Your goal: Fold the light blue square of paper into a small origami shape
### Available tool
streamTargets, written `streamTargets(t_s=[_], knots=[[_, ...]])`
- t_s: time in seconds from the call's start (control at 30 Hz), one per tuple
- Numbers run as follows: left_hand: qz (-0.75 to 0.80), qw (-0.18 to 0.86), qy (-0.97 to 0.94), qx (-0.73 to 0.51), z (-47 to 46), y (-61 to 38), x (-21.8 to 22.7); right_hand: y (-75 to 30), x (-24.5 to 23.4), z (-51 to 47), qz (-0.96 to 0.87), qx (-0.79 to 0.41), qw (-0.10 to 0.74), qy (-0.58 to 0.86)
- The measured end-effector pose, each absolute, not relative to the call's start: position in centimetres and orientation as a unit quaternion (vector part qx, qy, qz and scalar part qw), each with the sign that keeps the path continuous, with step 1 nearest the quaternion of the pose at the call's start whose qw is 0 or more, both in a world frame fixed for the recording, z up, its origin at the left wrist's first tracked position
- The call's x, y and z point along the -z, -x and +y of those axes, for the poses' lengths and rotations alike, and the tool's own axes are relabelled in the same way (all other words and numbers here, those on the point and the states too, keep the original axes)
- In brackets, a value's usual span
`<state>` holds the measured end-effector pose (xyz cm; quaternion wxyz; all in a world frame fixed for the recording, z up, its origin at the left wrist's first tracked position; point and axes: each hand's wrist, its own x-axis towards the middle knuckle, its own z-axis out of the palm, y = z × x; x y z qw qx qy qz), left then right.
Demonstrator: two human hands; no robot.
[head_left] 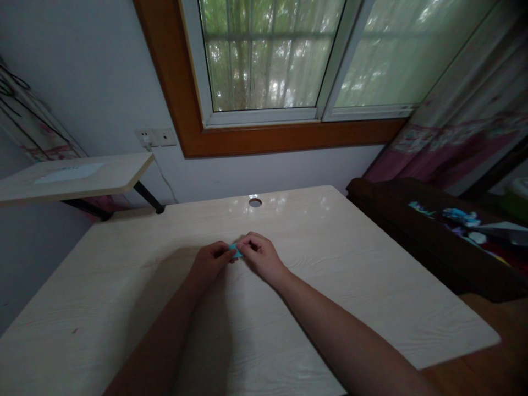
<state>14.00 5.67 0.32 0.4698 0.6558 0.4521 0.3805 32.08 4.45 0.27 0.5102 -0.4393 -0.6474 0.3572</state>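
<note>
A small flat turquoise piece (235, 251), which looks like folded paper, is pinched between my two hands above the pale wood-grain desk (330, 286). My left hand (209, 265) grips its left side between thumb and fingers. From the right, my right hand (263, 256) pinches the other side, its fingers curled. My fingertips nearly meet and cover much of the piece, so its full shape is hidden.
A raised shelf (119, 170) on black legs stands at the desk's left back. Near the back edge is a round cable hole (255, 203). Behind are a window (272, 60) and wall sockets (154, 137). Dark furniture (412, 236) bearing assorted items stands at right.
</note>
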Motion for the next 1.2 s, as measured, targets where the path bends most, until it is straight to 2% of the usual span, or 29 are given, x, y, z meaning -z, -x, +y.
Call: streamTargets(t_s=[0.37,0.7,1.2], knots=[[0.481,0.433,-0.65,-0.4,5.6,-14.2,-1.1,-31.7,0.6,4.9,-0.606,-0.412,0.524,0.434],[0.492,0.406,-0.661,-0.395,5.6,-14.1,-1.2,-31.9,1.3,5.1,-0.651,-0.38,0.475,0.454],[0.495,0.41,-0.65,-0.407,5.7,-14.2,-1.0,-31.7,1.5,5.3,-0.63,-0.406,0.484,0.451]])
